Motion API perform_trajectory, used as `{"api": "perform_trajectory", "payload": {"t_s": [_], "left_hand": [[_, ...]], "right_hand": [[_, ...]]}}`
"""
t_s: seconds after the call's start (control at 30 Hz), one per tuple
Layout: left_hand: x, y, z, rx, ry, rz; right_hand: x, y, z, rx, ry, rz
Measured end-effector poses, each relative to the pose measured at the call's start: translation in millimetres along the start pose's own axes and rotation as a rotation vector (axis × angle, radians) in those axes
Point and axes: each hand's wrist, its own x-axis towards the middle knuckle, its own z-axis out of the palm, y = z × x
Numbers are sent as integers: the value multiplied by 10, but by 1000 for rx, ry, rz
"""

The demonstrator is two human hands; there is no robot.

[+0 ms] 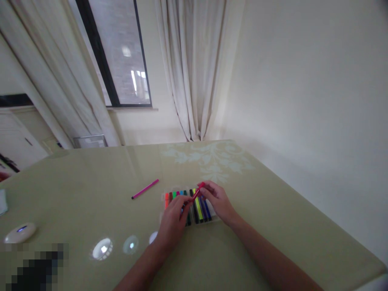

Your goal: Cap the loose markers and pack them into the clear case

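A red marker [197, 192] is held above a clear plastic case [214, 218] of colored markers. My right hand [218, 199] pinches its upper end, and my left hand [175, 214] has its fingertips closed on the lower end. In the case, markers lie side by side in two groups; an orange one [166, 199] is at the left edge and a yellow one [198, 209] in the right group. My left hand covers part of the left group. A pink marker [145, 189] with a dark tip lies on the table, left of the case.
The pale green glossy table [91, 194] reflects several lights. A white rounded object [20, 233] is at the far left, with a pale item [3, 202] at the edge behind it. Curtains, a window and a wall stand beyond the table.
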Motion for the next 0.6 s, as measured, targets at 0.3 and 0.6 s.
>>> {"api": "perform_trajectory", "payload": {"t_s": [0.3,0.6], "left_hand": [[-153,109,219,274,-160,317],[-160,170,350,469,-364,495]], "right_hand": [[177,57,-266,0,212,48],[271,238,-416,-274,124,83]]}}
